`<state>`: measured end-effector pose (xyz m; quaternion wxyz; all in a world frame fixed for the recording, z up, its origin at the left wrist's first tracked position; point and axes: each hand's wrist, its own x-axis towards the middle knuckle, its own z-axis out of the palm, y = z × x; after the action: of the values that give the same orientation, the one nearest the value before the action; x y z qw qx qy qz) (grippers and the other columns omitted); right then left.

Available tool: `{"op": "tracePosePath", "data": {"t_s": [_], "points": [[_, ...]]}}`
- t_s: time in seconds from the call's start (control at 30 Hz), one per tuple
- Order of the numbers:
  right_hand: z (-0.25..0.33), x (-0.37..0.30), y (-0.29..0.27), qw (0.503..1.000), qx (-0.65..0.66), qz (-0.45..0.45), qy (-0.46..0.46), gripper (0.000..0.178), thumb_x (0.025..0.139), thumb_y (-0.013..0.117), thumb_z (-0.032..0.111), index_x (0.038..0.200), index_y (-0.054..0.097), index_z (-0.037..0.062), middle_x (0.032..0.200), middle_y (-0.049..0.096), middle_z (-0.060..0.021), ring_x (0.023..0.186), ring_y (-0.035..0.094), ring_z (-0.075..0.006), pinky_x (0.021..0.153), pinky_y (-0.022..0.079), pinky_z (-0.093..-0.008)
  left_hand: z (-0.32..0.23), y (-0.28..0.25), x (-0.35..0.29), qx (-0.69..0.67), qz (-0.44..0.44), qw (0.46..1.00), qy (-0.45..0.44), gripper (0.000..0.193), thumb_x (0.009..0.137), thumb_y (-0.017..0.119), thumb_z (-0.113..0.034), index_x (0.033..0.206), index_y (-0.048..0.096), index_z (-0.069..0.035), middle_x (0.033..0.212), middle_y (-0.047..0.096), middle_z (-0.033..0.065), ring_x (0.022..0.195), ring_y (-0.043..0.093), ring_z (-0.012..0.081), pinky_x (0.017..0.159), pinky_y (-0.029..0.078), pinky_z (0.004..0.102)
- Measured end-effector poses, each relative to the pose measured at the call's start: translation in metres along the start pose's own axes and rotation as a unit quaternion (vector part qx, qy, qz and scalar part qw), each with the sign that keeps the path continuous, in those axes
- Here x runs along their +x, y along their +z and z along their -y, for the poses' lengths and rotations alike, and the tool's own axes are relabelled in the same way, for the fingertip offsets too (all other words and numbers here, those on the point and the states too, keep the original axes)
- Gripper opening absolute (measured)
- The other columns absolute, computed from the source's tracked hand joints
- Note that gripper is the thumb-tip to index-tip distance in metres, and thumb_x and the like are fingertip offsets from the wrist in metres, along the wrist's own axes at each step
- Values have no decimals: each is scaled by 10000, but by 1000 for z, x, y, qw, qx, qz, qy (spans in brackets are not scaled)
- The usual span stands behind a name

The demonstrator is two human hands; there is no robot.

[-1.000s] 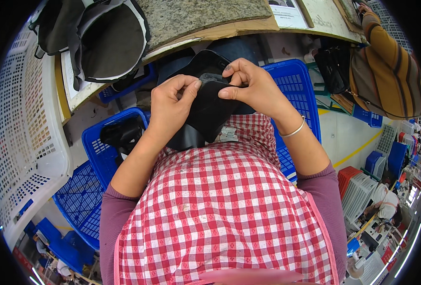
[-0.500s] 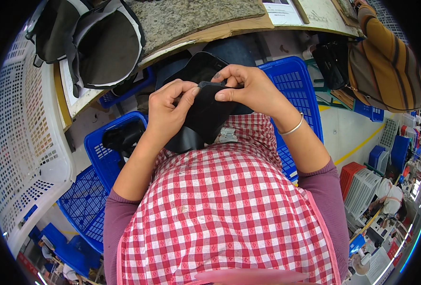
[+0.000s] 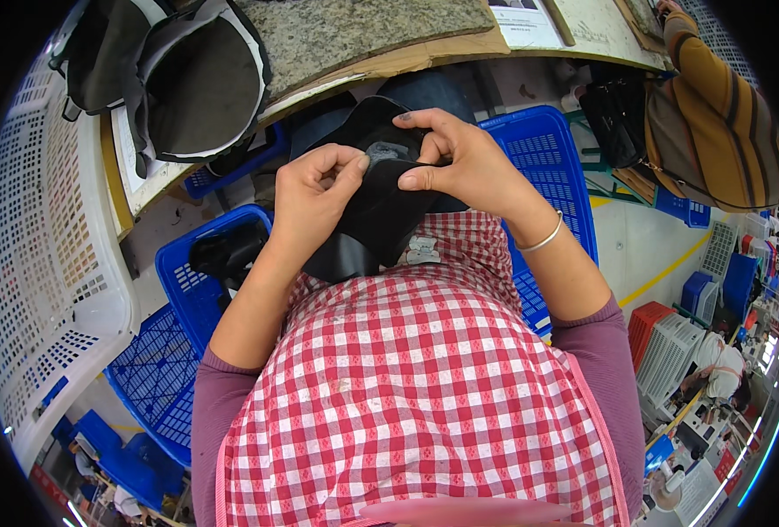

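The left grip [image 3: 315,198] pinches the edge of the black piece [image 3: 389,202]; the right grip [image 3: 473,167] seems to clasp it too. The piece lies between and below both grips. If either one loosens or pulls unevenly, this edge may slip or crease.

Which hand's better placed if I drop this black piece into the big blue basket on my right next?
Probably the right hand: it grips the piece nearer that basket; the left hand pinches it farther away.

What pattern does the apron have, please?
The apron has red-and-white checks, seen best in the head view.
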<state>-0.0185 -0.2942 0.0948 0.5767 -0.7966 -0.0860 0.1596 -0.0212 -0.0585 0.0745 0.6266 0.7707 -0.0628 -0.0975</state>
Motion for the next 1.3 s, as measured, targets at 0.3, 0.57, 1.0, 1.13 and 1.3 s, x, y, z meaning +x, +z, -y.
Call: {"op": "tracePosePath", "data": {"t_s": [0.3, 0.57, 1.0, 1.13, 1.3], "points": [[-8, 6, -3, 997, 38, 53, 32, 380, 836, 891, 196, 1133, 742, 12, 761, 675, 7, 699, 586, -60, 633, 461, -245, 1, -2, -1, 5, 24, 996, 88, 80, 968, 728, -46, 964, 742, 32, 831, 675, 15, 737, 597, 47, 648, 473, 212], [-5, 3, 2, 999, 30, 26, 28, 223, 874, 864, 207, 892, 718, 39, 705, 629, 28, 662, 528, -43, 596, 424, -245, -2, -17, 2, 18, 87, 994, 71, 126, 990, 716, -87, 1017, 744, 33, 870, 693, 29, 814, 625, 71, 722, 507, 236], [-2, -2, 15, 994, -87, -59, -43, 353, 854, 865, 212, 783, 575, 23, 699, 536, -55, 635, 458, -124, 562, 398, -324, -13, -11, 11, 10, 167, 982, -92, 131, 897, 795, -65, 981, 744, 22, 803, 672, -16, 745, 575, 32, 674, 477, 231], [-6, 1, 5, 999, 10, 46, -6, 241, 877, 853, 158, 907, 640, 49, 741, 535, 37, 690, 458, -64, 610, 402, -265, -13, -8, 14, -108, 177, 974, -96, 143, 894, 768, 20, 1029, 720, 18, 933, 719, -3, 849, 655, 50, 768, 534, 219], [-6, 5, -3, 997, -19, 79, 15, 298, 843, 870, 179, 1002, 677, 17, 805, 652, -42, 749, 586, -132, 695, 483, -308, -26, -8, 22, -106, 177, 973, -107, 169, 905, 758, 0, 1063, 699, -2, 945, 705, -6, 871, 657, 49, 784, 525, 208]]}}
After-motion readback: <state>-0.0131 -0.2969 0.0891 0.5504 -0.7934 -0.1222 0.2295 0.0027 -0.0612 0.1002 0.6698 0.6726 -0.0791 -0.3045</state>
